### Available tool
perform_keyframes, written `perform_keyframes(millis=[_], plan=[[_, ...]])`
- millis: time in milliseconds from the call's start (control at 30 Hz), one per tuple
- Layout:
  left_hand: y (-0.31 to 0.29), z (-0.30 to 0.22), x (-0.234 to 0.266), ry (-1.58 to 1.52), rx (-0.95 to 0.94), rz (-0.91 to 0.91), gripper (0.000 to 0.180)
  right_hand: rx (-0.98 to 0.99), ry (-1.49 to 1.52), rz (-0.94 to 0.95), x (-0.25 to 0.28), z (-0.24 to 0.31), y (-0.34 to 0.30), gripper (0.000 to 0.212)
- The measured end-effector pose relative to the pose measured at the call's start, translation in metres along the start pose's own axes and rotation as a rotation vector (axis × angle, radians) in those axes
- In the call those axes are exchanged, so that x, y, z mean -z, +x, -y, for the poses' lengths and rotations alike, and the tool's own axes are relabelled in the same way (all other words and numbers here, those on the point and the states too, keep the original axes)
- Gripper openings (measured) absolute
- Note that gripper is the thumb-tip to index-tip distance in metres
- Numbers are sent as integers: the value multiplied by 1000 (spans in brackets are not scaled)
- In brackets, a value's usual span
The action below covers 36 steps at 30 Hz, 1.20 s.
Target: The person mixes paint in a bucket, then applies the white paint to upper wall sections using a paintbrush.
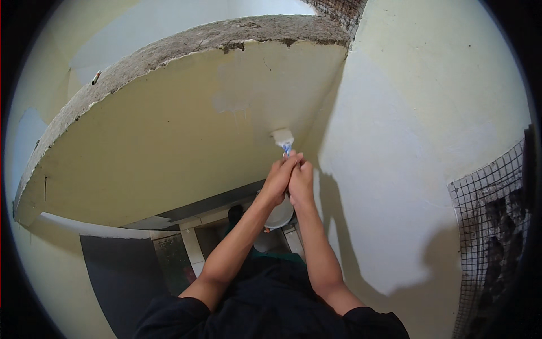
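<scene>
A paintbrush (pixel 283 137) with whitish bristles meets the yellow wall (pixel 186 124) near its right-hand corner. Part of its blue-and-white handle shows above my fingers. My left hand (pixel 279 178) is closed about the handle, and my right hand (pixel 302 179) is pressed against it from the right, its fingers also closed at the handle. The lower handle is hidden inside the hands. Around and above the bristles the wall has a paler, wet-looking patch (pixel 254 90) with thin drips at its lower left.
Below my hands stands a white bucket (pixel 279 216), partly covered by my forearms. A rough concrete ledge (pixel 186 42) tops the yellow wall. To the right rises a pale wall (pixel 389 158), with wire mesh (pixel 488 186) at the far right. A small cigarette-like stub (pixel 96 77) lies on the ledge.
</scene>
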State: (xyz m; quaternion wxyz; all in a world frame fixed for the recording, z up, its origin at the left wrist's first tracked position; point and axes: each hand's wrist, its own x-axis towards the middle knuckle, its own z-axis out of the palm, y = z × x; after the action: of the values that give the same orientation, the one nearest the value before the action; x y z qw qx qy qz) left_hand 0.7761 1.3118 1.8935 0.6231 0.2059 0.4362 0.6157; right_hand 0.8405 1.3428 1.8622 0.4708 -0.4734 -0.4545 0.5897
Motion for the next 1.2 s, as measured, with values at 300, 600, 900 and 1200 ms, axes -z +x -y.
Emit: perform_keyframes(millis=[300, 600, 900, 1200], plan=[[-11, -25, -24, 270, -393, 25, 35, 319, 210, 175, -1, 53, -11, 28], [37, 69, 67, 269, -105, -133, 37, 14, 187, 15, -9, -96, 11, 30], [-61, 2, 61, 114, -21, -187, 43, -116, -39, 71, -51, -11, -69, 33], [-111, -133, 31, 195, -86, 31, 45, -18, 171, 191, -109, 121, -100, 31]])
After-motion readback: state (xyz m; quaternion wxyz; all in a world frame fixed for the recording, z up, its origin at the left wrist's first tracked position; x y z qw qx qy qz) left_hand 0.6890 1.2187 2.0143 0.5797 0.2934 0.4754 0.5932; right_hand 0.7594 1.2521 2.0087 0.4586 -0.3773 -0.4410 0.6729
